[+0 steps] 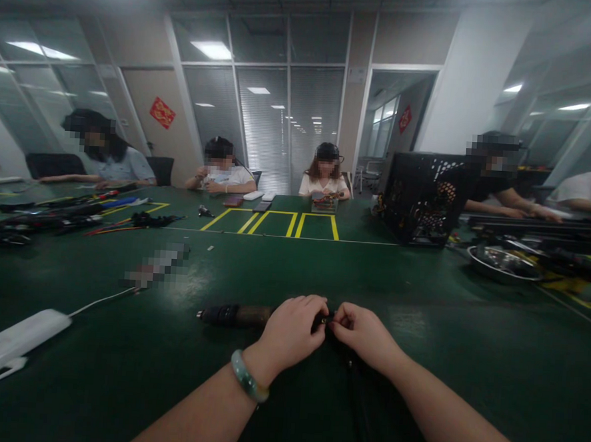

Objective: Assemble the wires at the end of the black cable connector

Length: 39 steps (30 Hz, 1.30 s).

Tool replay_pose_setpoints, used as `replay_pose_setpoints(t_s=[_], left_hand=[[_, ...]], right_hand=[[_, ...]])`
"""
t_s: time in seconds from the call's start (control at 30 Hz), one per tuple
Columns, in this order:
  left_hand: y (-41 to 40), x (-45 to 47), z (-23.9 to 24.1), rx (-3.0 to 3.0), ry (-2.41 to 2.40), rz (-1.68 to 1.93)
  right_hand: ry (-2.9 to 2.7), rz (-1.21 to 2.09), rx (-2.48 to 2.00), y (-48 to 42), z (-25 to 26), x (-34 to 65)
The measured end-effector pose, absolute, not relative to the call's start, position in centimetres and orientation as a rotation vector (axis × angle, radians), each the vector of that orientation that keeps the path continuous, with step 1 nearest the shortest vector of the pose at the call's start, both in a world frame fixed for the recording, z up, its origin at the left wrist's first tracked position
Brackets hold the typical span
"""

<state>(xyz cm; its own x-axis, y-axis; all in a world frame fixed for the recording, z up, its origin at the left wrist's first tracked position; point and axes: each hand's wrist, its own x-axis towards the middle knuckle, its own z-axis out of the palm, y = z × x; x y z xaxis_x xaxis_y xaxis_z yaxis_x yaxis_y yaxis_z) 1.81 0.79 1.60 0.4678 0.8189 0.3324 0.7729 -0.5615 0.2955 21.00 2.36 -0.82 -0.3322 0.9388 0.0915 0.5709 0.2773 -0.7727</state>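
A dark, cylindrical electric screwdriver (239, 315) lies crosswise on the green tabletop, its metal tip pointing left. My left hand (293, 324), with a green bangle at the wrist, is closed over the tool's right end and covers it. Just beside it, my right hand (361, 332) pinches a small dark piece at that same end. Fingers hide most of this piece, so its kind is unclear. A dark cord-like strip (358, 391) runs from under the right hand toward me.
Far left lie several bundled cables (50, 216). A white power strip (22, 341) with a cord is near left. Yellow tape outlines (295, 224) mark the table's middle. A black computer case (422, 199) and metal bowl (503, 264) stand right. Several people sit across the table.
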Motion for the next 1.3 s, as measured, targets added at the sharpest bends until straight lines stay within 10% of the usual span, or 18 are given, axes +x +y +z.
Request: replay_pose_setpoints(t_s=[1.3], left_hand=[[0.99,1.63,1.33,2.575,1.399,0.703]], right_hand=[[-2.007,0.882,-1.334,2.50,-1.20,21.15]])
